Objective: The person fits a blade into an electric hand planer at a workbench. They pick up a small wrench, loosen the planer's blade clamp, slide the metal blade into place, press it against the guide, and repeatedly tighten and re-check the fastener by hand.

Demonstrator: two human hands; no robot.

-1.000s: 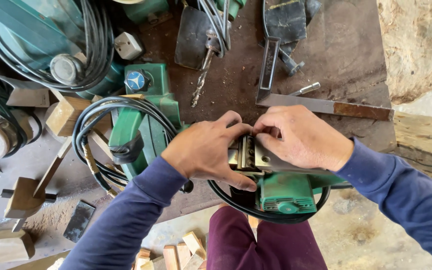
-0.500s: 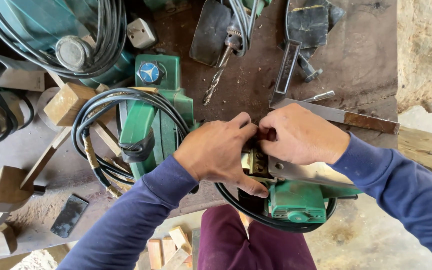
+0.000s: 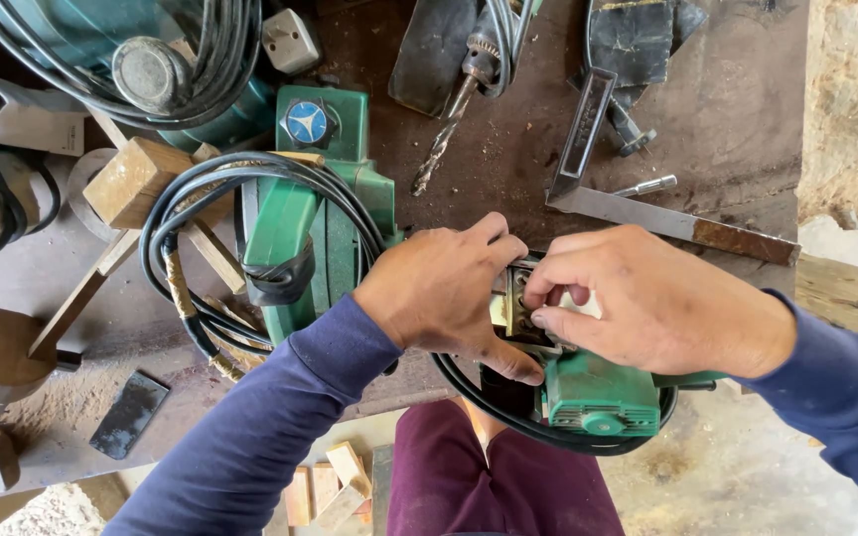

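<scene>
A green electric power tool (image 3: 600,395) lies at the near edge of a dusty workbench (image 3: 508,159), ringed by its black cable (image 3: 508,415). My left hand (image 3: 446,294) clasps the tool's metal part from the left, thumb underneath. My right hand (image 3: 647,303) comes in from the right, fingertips pinching a small metal piece (image 3: 520,298) on the tool's top. Both hands hide most of that part.
A second green power tool (image 3: 315,213) with coiled black cable (image 3: 186,248) lies left of my hands. A drill with a twist bit (image 3: 449,119), a steel square (image 3: 647,213), wooden blocks (image 3: 136,179) and a wooden mallet (image 3: 7,357) sit around. Wood offcuts (image 3: 335,491) lie on the floor.
The view has shifted slightly, with the bench sliding down and right in frame. My hands stay on the tool; the right fingers have worked slightly at the metal piece.
</scene>
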